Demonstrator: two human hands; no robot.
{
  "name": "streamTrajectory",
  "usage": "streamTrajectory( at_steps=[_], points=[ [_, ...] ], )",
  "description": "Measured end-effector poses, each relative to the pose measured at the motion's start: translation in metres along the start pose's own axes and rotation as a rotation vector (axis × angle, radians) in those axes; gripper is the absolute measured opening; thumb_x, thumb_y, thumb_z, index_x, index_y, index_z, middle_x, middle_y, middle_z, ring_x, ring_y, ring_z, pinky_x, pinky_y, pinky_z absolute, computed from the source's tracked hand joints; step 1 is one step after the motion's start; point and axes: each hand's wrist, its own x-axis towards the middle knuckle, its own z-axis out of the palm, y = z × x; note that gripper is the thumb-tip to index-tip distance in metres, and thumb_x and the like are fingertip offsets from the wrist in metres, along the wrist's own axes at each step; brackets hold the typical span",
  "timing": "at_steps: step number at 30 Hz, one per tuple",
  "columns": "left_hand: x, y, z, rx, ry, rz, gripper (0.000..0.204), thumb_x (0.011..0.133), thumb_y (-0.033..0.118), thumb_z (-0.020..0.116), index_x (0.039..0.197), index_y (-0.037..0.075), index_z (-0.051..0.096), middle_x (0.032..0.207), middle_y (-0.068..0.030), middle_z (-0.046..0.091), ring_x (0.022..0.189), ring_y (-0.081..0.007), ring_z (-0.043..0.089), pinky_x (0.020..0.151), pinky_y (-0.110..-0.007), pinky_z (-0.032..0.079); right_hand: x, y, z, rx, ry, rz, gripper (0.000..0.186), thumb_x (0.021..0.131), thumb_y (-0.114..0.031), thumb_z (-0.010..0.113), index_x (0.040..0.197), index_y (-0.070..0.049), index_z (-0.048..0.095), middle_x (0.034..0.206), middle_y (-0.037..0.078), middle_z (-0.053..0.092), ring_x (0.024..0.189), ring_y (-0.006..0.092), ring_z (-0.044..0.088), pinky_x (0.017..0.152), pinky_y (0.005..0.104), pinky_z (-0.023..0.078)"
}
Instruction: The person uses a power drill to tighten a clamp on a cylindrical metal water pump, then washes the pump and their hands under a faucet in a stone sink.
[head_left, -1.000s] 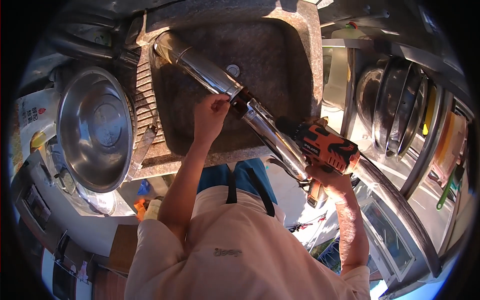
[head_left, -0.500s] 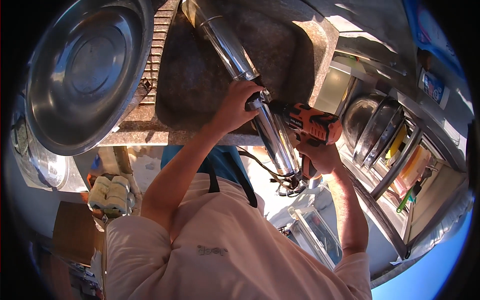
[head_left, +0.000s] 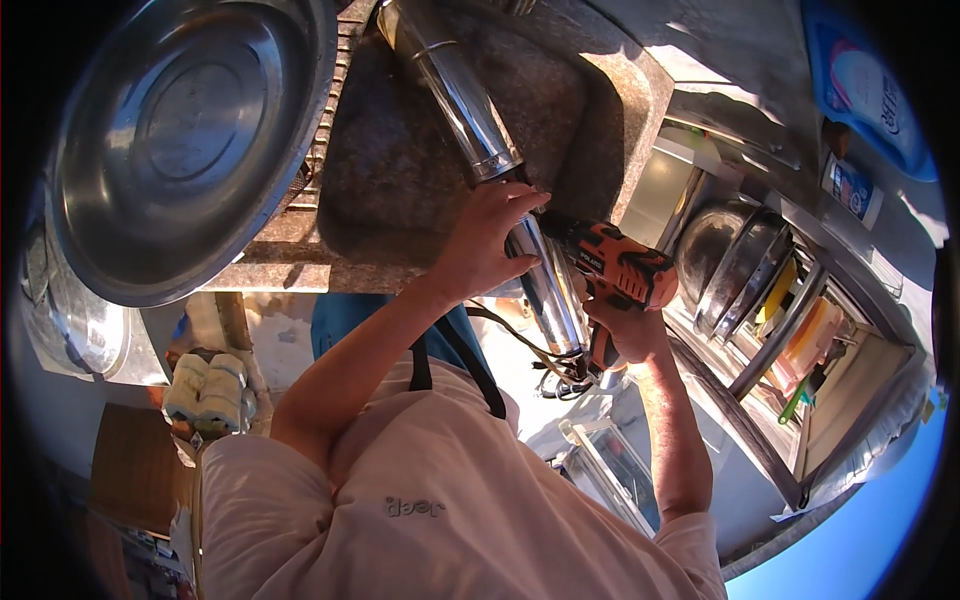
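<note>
Short grey lettering runs across my shirt (head_left: pixel 440 500), upside down in view. The drill (head_left: pixel 622 262) in my right hand (head_left: pixel 628 328) bears a small pale word. The blue bag (head_left: pixel 868 95) has white characters; the blue-and-white packet (head_left: pixel 850 190) shows blurred print.

Hard, uneven daylight: sun patches on the far right rim of the sink (head_left: pixel 628 82), pale floor (head_left: pixel 508 372) nearly washed out, basin interior in deep shade. Glare streaks along the chrome tube (head_left: pixel 462 112), softer sheen on the steel bowl (head_left: pixel 195 125) at left. Fisheye border black, edges bowed, near left corner dim and soft.
</note>
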Motion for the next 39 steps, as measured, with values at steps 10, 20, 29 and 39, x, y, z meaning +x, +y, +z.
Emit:
streamTrajectory(
  at_steps=[10,20,29,39],
  points=[
    [-0.005,-0.013,0.001,-0.050,0.022,-0.044,0.077,0.058,0.006,0.084,0.128,0.011,0.051,0.125,-0.0103,0.050,0.118,-0.0310,0.043,0.102,-0.041,0.035,0.002,-0.004,0.003,-0.116,0.024,-0.017,0.031,0.075,-0.003,0.068,0.105,-0.003,0.059,0.078,0.000,0.059,0.070,0.0088,0.056,0.063,0.0251,0.047],
    [-0.005,-0.016,0.001,-0.039,0.026,-0.098,0.077,0.059,0.006,0.083,0.129,0.010,0.050,0.126,-0.0113,0.049,0.118,-0.0317,0.043,0.102,-0.041,0.036,0.007,-0.003,-0.002,-0.132,0.052,0.038,0.028,0.073,-0.003,0.072,0.098,-0.003,0.059,0.076,0.001,0.060,0.069,0.0095,0.058,0.064,0.0263,0.048],
    [-0.008,-0.030,0.011,0.071,0.059,-0.204,0.068,0.065,0.009,0.081,0.126,0.008,0.051,0.122,-0.0130,0.051,0.117,-0.0328,0.045,0.100,-0.041,0.038,0.012,-0.005,-0.006,-0.169,0.022,0.017,0.026,0.073,-0.002,0.066,0.097,-0.002,0.057,0.077,0.001,0.060,0.069,0.0100,0.058,0.062,0.0261,0.048],
    [-0.009,-0.037,0.018,0.078,0.063,-0.273,0.064,0.066,0.009,0.081,0.124,0.007,0.053,0.120,-0.0135,0.051,0.116,-0.0326,0.046,0.099,-0.040,0.039,0.013,-0.010,-0.004,-0.209,-0.012,-0.011,0.023,0.074,-0.003,0.066,0.095,-0.003,0.057,0.076,-0.001,0.058,0.069,0.0074,0.056,0.062,0.0240,0.047]
  ],
)
